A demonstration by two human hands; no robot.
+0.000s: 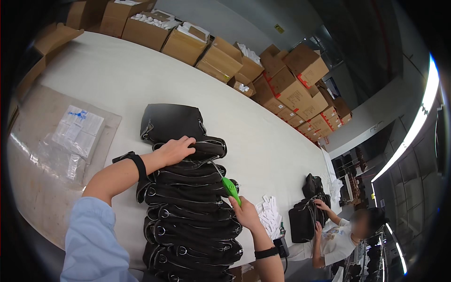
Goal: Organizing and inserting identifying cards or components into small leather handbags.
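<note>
A long row of black zippered bags (188,211) with metal rings is packed closely together in front of me. My left hand (176,150) lies over a bag (209,148) near the far end, its fingers curled on the bag's edge. In my right hand (245,214) is a green-handled tool (230,188) with a thin metal shaft. The shaft's tip reaches the zippered edge just below my left hand; I cannot make out the exact kind of tool. Beyond my left hand, another black bag (172,122) lies flat at the row's end.
A plastic-covered board (35,141) carrying a wrapped white stack (80,131) lies left. White paper slips (268,216) are heaped right of the row. A co-worker (338,242) handles black bags (303,221) at the right. Cardboard boxes (185,44) line the table's far edge.
</note>
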